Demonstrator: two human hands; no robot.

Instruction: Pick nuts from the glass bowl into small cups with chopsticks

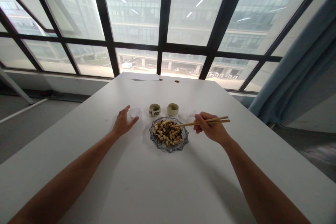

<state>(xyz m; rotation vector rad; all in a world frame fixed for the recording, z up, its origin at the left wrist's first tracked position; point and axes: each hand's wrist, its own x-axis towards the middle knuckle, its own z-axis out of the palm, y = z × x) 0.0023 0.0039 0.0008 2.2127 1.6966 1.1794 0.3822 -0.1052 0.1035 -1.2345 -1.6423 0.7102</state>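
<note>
My right hand grips a pair of wooden chopsticks, their tips reaching into the peanuts and dark seeds. These fill a clear glass plate with a scalloped rim. On the left, my left hand has its thumb and fingers spread beside a small clear cup; whether they touch it I cannot tell. Just behind the plate stand two small greenish cups, one with dark characters and a plain one. A small clear item, partly hidden, lies beyond my right hand.
The white table stretches toward the windows. Papers lie at its far edge, near a small round brown spot. A blue curtain hangs at the right, and a white metal frame stands at the left.
</note>
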